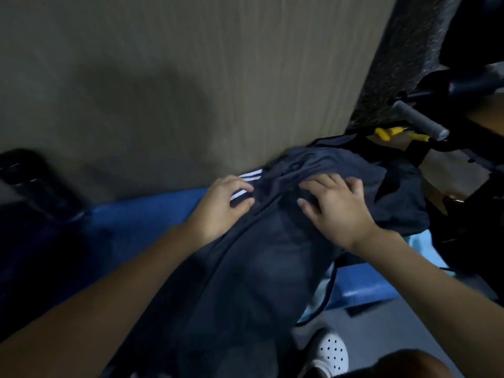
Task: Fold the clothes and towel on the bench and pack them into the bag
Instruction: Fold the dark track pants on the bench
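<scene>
Head view, dim and a little blurred. I am leaning over a blue bench (141, 222) that is running across the middle of the frame, against a wood-grain wall panel (191, 77).

A dark navy garment (259, 268) is lying lengthwise on the bench, from the centre down to the bottom edge. White stripes (251, 175) are showing at its far end.

My left hand (226, 203), centre frame, is pinching the striped edge between thumb and bent fingers. My right hand (338, 211), just right of centre, is spread on the bunched cloth. It is pressing down rather than closing round anything.

A pale blue cloth (421, 241), probably the towel, is peeking out under the garment at right.

A black shape (27, 181) is sitting at the left edge. It may be the bag, though I cannot tell.

Dark gym equipment with a grey handle (420, 121) is filling the upper right. A white perforated shoe (331, 350) is showing at the bottom.

I judge I am flattening this first garment before folding it, so packing has not begun. The next move is calling for a smooth fold of the far end toward me, with the edges lined up.
</scene>
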